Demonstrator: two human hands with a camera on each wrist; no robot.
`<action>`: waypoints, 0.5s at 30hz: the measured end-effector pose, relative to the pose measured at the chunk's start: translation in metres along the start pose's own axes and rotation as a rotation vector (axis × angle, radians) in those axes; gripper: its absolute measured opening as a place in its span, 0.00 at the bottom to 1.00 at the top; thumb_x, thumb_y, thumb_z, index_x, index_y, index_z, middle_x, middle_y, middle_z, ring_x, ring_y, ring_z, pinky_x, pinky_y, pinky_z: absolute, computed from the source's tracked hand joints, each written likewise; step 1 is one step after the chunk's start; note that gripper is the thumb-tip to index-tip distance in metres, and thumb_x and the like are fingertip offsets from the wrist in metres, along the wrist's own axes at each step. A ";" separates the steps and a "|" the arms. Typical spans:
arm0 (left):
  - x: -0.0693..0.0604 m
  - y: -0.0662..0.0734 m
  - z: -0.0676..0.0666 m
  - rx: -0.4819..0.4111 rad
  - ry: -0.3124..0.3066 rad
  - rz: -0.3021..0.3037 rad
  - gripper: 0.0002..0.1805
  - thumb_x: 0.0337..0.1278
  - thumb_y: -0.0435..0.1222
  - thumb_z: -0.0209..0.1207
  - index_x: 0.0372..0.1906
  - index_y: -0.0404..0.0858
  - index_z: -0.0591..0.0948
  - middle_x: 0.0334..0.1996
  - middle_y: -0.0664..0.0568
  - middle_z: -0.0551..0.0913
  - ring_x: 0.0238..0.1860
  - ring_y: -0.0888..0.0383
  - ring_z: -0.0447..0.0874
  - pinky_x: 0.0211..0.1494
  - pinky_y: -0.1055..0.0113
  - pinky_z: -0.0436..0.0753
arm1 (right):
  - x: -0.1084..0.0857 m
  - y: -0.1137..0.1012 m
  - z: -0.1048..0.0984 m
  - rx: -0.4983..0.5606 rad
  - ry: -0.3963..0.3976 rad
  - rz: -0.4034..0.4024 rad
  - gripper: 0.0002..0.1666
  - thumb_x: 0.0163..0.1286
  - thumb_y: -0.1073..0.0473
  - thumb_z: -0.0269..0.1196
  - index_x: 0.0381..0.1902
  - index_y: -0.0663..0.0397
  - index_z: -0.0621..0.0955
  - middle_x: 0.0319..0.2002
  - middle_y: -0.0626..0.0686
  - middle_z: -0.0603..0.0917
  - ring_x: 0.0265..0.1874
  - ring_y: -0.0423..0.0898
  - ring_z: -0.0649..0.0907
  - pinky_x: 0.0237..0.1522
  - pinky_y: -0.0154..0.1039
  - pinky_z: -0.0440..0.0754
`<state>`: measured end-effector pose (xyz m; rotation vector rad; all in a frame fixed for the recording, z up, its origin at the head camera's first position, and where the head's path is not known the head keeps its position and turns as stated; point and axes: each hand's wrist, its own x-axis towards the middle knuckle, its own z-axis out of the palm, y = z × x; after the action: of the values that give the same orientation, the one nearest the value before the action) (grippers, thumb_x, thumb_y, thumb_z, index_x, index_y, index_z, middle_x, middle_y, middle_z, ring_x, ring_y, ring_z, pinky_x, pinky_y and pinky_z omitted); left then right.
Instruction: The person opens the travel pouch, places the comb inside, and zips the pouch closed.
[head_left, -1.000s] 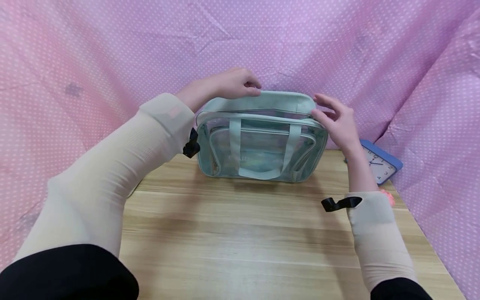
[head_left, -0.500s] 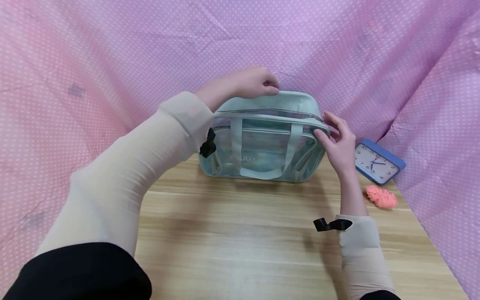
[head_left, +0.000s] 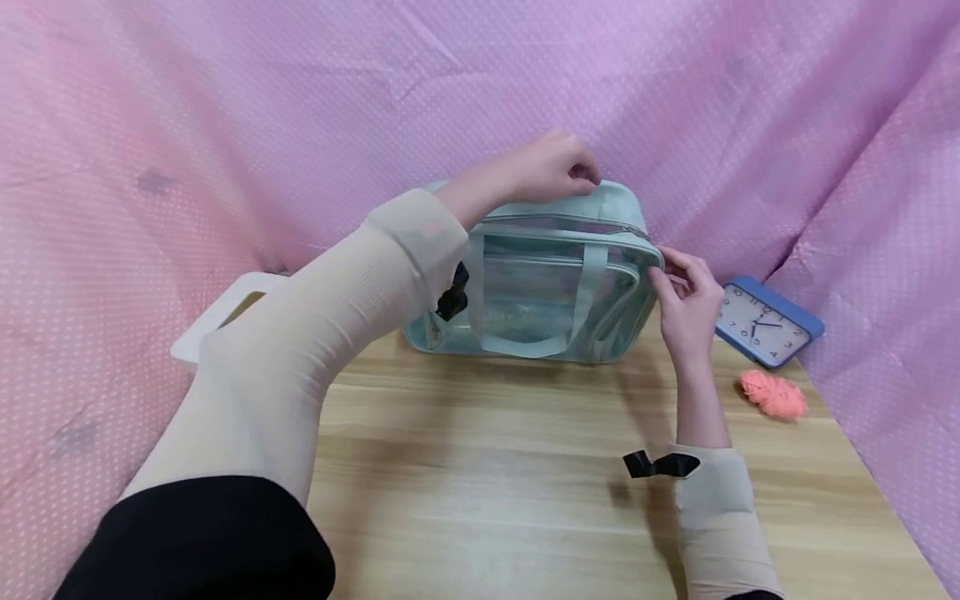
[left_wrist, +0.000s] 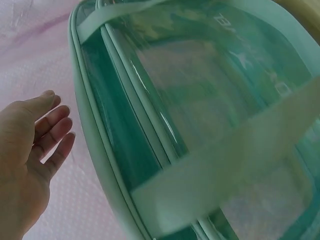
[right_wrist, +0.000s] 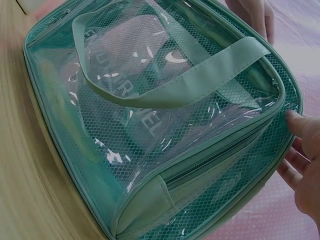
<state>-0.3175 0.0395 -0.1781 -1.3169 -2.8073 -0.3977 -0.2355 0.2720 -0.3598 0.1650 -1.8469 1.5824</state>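
A mint-green toiletry bag point(head_left: 525, 312) with clear panels and two strap handles stands upright at the back of the table. My right hand point(head_left: 690, 304) grips its upper right edge, thumb on the front and fingers behind, as the right wrist view also shows. Above the bag's top is my left hand point(head_left: 558, 167), its fingers loosely bent; in the left wrist view that hand point(left_wrist: 35, 145) holds nothing and appears apart from the bag. A zipper point(head_left: 555, 222) runs along the upper part of the bag. My left forearm hides the bag's upper left part in the head view.
Right of the bag, a blue square clock point(head_left: 768, 323) leans back near the pink curtain point(head_left: 862, 208). A coral yarn bundle point(head_left: 772, 394) lies in front of it on the wooden table point(head_left: 525, 467). Behind my left arm is a white object point(head_left: 221, 312), partly hidden.
My left hand has moved right along the bag's top. My right hand has slid down from the top right corner to the bag's right edge, uncovering the clock and yarn.
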 end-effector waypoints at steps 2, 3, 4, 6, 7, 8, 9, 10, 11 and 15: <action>0.002 0.002 0.000 -0.002 0.006 0.002 0.16 0.77 0.38 0.53 0.58 0.38 0.86 0.43 0.50 0.83 0.41 0.60 0.71 0.48 0.74 0.70 | -0.001 -0.001 0.004 0.002 -0.007 -0.004 0.17 0.69 0.64 0.69 0.55 0.63 0.86 0.42 0.37 0.84 0.44 0.36 0.85 0.47 0.24 0.83; 0.004 0.003 0.001 0.010 0.004 0.003 0.16 0.77 0.38 0.53 0.59 0.38 0.85 0.44 0.50 0.84 0.41 0.61 0.71 0.47 0.74 0.70 | -0.002 -0.002 0.006 -0.002 -0.008 -0.002 0.17 0.69 0.63 0.69 0.54 0.62 0.86 0.42 0.36 0.84 0.43 0.35 0.85 0.47 0.24 0.83; 0.005 0.005 0.002 0.015 -0.002 0.001 0.16 0.77 0.38 0.54 0.59 0.39 0.85 0.46 0.50 0.85 0.41 0.61 0.72 0.48 0.73 0.70 | -0.003 -0.002 0.008 -0.005 -0.006 0.001 0.16 0.69 0.63 0.69 0.54 0.61 0.87 0.42 0.36 0.85 0.43 0.35 0.85 0.46 0.24 0.83; 0.009 0.009 0.006 0.028 -0.017 0.004 0.17 0.77 0.39 0.53 0.61 0.41 0.84 0.49 0.49 0.86 0.42 0.61 0.73 0.48 0.73 0.71 | -0.004 -0.003 0.010 -0.015 0.001 0.001 0.15 0.69 0.64 0.69 0.53 0.60 0.87 0.41 0.34 0.86 0.42 0.34 0.86 0.45 0.23 0.83; 0.012 0.011 0.008 0.027 -0.025 0.010 0.17 0.77 0.38 0.53 0.61 0.41 0.84 0.50 0.49 0.87 0.42 0.61 0.74 0.49 0.72 0.72 | -0.005 -0.003 0.011 -0.020 0.007 -0.001 0.14 0.69 0.64 0.69 0.52 0.60 0.88 0.40 0.34 0.86 0.41 0.34 0.86 0.44 0.23 0.83; 0.015 0.014 0.010 0.026 -0.029 0.020 0.17 0.77 0.38 0.53 0.61 0.41 0.84 0.51 0.49 0.87 0.43 0.61 0.75 0.50 0.72 0.73 | -0.006 -0.003 0.011 -0.024 0.012 -0.007 0.14 0.69 0.64 0.69 0.51 0.60 0.88 0.39 0.33 0.86 0.40 0.34 0.86 0.44 0.23 0.83; 0.018 0.017 0.012 0.033 -0.034 0.028 0.17 0.77 0.37 0.53 0.61 0.41 0.84 0.52 0.49 0.87 0.44 0.61 0.76 0.51 0.71 0.74 | -0.007 -0.003 0.011 -0.028 0.014 -0.013 0.14 0.70 0.64 0.68 0.51 0.61 0.88 0.39 0.33 0.86 0.40 0.33 0.86 0.43 0.23 0.83; 0.020 0.020 0.014 0.033 -0.037 0.033 0.17 0.76 0.37 0.53 0.61 0.41 0.84 0.53 0.49 0.87 0.45 0.61 0.76 0.53 0.71 0.75 | -0.008 -0.003 0.011 -0.031 0.015 -0.017 0.14 0.70 0.64 0.68 0.52 0.61 0.88 0.39 0.32 0.86 0.40 0.33 0.86 0.43 0.23 0.82; 0.023 0.024 0.016 0.040 -0.043 0.035 0.17 0.76 0.36 0.53 0.61 0.42 0.84 0.54 0.49 0.87 0.47 0.61 0.77 0.55 0.71 0.76 | -0.008 -0.003 0.011 -0.035 0.014 -0.020 0.14 0.70 0.64 0.68 0.52 0.61 0.87 0.39 0.32 0.85 0.40 0.33 0.86 0.43 0.23 0.82; 0.032 0.038 0.024 0.083 -0.065 0.030 0.17 0.76 0.36 0.53 0.62 0.44 0.84 0.58 0.51 0.85 0.52 0.61 0.78 0.61 0.69 0.77 | -0.010 -0.003 0.010 -0.057 0.013 -0.019 0.14 0.71 0.62 0.67 0.53 0.61 0.87 0.39 0.31 0.84 0.41 0.33 0.85 0.44 0.23 0.82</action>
<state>-0.3072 0.0930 -0.1891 -1.3778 -2.8180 -0.2387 -0.2310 0.2589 -0.3633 0.1461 -1.8730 1.5133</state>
